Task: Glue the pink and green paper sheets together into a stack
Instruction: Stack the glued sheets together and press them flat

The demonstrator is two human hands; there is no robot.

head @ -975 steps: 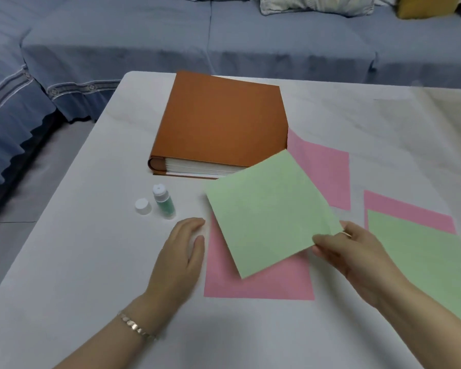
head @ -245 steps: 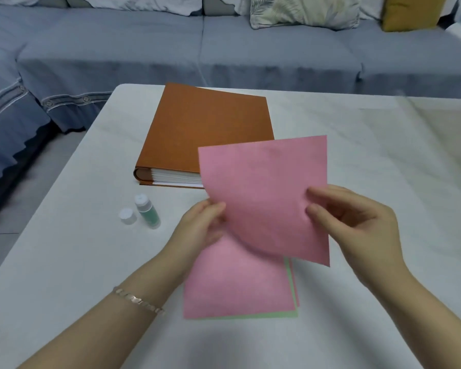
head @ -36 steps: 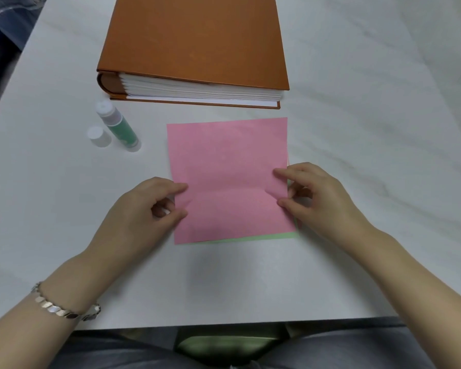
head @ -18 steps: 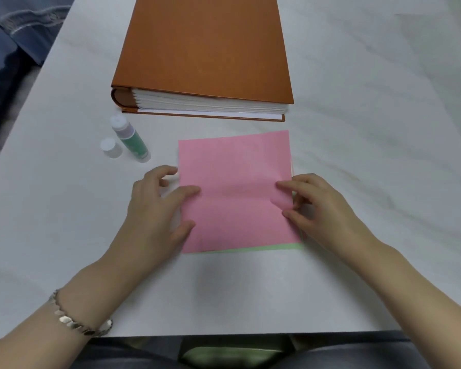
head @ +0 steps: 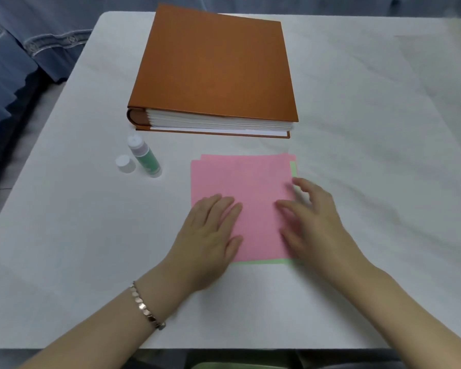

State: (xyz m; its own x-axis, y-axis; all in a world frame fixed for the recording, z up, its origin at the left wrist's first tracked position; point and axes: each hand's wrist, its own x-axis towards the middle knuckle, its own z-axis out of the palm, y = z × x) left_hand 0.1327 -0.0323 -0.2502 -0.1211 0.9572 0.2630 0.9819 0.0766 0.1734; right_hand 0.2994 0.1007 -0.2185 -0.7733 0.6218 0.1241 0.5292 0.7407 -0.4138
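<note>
Both hands had let go of the side edges since half a second back. Your left hand had come down flat on the near-left part of the square pink paper sheet, fingers straight and together. Your right hand had opened up, fingers spread over the sheet's right edge, but it was blurred, so I couldn't tell how firmly it pressed. That buckle across the middle had gone flat too. The stack sat around the middle of the white marble-look tabletop, nearer its near edge and just short of the thick orange hardcover album.

What worried me was that the layers weren't square. A green paper sheet peeked out along the near edge and at the far-right corner, and a second pink sheet showed along the far edge. If you'd rubbed sideways while the glue was wet, the top sheet could have skated further off or creased, and pressing would have locked the offset in.

Also, the small green plastic glue bottle stood uncapped toward the left edge, with its white screw cap just beside it. A careless left forearm could have tipped it.
</note>
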